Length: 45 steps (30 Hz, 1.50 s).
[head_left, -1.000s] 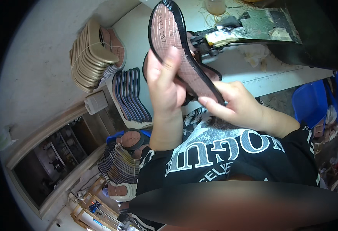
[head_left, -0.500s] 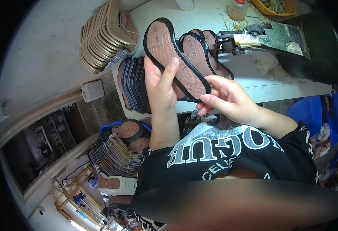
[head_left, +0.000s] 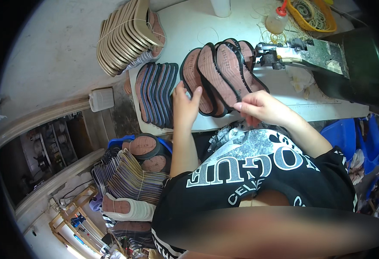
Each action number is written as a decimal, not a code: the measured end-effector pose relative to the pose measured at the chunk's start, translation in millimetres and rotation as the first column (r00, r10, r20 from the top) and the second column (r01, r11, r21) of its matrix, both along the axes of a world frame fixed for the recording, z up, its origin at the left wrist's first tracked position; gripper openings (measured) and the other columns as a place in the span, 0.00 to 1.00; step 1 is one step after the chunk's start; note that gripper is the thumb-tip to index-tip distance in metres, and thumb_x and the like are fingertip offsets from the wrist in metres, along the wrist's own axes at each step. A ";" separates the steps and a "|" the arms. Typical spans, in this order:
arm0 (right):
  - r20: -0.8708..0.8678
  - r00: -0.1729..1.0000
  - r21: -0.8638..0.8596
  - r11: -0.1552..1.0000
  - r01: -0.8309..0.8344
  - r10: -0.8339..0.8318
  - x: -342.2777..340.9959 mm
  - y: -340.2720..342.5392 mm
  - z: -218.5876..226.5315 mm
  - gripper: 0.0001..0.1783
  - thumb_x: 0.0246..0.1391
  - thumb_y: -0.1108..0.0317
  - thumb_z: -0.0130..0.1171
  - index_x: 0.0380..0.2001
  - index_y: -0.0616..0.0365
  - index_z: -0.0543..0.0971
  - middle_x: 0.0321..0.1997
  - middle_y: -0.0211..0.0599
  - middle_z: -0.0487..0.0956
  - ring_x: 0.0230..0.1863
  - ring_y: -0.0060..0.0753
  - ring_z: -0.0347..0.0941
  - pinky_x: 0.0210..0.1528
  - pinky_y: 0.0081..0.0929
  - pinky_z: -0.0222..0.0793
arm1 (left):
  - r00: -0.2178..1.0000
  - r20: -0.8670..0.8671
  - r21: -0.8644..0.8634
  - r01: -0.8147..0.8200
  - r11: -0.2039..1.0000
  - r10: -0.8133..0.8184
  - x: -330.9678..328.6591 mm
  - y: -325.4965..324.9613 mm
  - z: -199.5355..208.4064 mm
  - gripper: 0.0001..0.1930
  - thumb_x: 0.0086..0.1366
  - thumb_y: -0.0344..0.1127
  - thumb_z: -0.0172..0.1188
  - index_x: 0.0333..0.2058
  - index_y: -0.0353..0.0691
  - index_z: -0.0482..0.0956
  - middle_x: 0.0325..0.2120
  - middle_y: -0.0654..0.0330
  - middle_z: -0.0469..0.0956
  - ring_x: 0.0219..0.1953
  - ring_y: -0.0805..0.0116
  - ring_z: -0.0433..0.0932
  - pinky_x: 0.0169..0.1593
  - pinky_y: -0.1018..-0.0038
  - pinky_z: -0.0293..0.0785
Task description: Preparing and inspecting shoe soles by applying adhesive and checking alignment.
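Note:
Several insoles, pinkish brown with black edging, lie overlapping on the white table. My right hand [head_left: 265, 108] pinches the near end of the top insole [head_left: 216, 71], which rests across the others. My left hand [head_left: 185, 103] has its thumb and fingers apart at the near left edge of the leftmost insole [head_left: 192, 67]. Just left of that hand, a row of dark-edged insoles [head_left: 155, 93] stands packed together on the table. A green machine arm [head_left: 302, 56] reaches in from the right, its metal end close to the overlapping insoles.
Tied beige-edged soles [head_left: 124, 39] stand at the back left. Behind the machine arm are a red-capped bottle [head_left: 277, 22] and a yellow basket [head_left: 314, 26] of cords. Bundled insoles [head_left: 131, 175] sit lower left, below a white jug [head_left: 101, 100]. Blue bins [head_left: 349, 136] stand at right.
The raised insole has come down onto the overlapping pile, its near end still in my right hand. My left hand has let go of it and moved to the leftmost insole.

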State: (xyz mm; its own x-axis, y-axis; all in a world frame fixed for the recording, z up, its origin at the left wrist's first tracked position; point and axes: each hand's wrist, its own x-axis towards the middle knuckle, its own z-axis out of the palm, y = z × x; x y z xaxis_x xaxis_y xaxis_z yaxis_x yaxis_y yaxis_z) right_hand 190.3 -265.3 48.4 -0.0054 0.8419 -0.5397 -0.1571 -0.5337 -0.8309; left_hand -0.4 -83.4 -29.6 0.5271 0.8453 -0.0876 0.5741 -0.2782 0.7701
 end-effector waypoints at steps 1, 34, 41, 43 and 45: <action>0.094 0.993 0.021 0.997 -0.072 0.070 -0.6 4.0 11.3 0.24 0.61 0.51 0.54 0.23 0.63 0.76 0.16 0.31 0.76 0.18 0.22 0.75 0.20 0.19 0.69 | 1.000 -0.018 0.054 0.004 0.999 -0.003 7.9 -2.1 -5.4 0.36 0.60 0.42 0.63 0.58 0.24 0.59 0.52 0.38 0.66 0.50 0.49 0.71 0.54 0.61 0.69; 0.549 0.830 0.509 0.828 -0.235 -0.102 -3.9 -16.1 -20.8 0.17 0.54 0.53 0.58 0.25 0.57 0.78 0.23 0.40 0.79 0.28 0.48 0.76 0.31 0.42 0.69 | 0.997 -0.043 0.392 -0.048 0.919 0.071 -17.5 -5.9 37.1 0.29 0.58 0.41 0.66 0.51 0.26 0.70 0.56 0.42 0.64 0.59 0.48 0.63 0.62 0.59 0.59; 0.471 0.865 0.544 0.829 -0.130 -0.173 -0.4 -42.4 2.4 0.17 0.56 0.56 0.58 0.24 0.59 0.77 0.20 0.42 0.77 0.26 0.46 0.74 0.30 0.39 0.68 | 0.967 0.121 0.564 -0.253 0.786 0.225 -7.6 -4.5 64.6 0.19 0.65 0.40 0.59 0.41 0.26 0.70 0.43 0.46 0.72 0.46 0.52 0.71 0.51 0.63 0.68; 0.436 0.892 0.519 0.843 -0.141 -0.120 2.5 -39.5 19.9 0.16 0.56 0.56 0.58 0.28 0.60 0.76 0.22 0.41 0.78 0.27 0.42 0.76 0.31 0.38 0.69 | 0.949 0.149 0.485 -0.315 0.816 0.278 -2.8 -8.1 93.7 0.23 0.68 0.42 0.55 0.49 0.26 0.63 0.43 0.44 0.70 0.45 0.58 0.71 0.50 0.67 0.69; 0.219 0.946 0.589 0.805 0.068 -0.240 1.1 -28.7 32.0 0.20 0.56 0.54 0.60 0.40 0.62 0.74 0.33 0.41 0.79 0.35 0.37 0.76 0.37 0.34 0.71 | 0.817 0.473 0.098 -0.422 0.901 0.330 16.5 -32.9 113.6 0.28 0.68 0.43 0.55 0.54 0.26 0.58 0.49 0.43 0.67 0.48 0.58 0.70 0.51 0.67 0.69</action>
State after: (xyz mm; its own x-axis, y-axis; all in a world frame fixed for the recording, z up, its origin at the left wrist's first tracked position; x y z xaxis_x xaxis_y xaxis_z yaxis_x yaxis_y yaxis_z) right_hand 191.3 -294.0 80.4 0.2237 0.9718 0.0749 0.0790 0.0585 -0.9952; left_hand 16.1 -116.3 84.0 0.1087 0.9606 0.2558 0.2826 -0.2766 0.9185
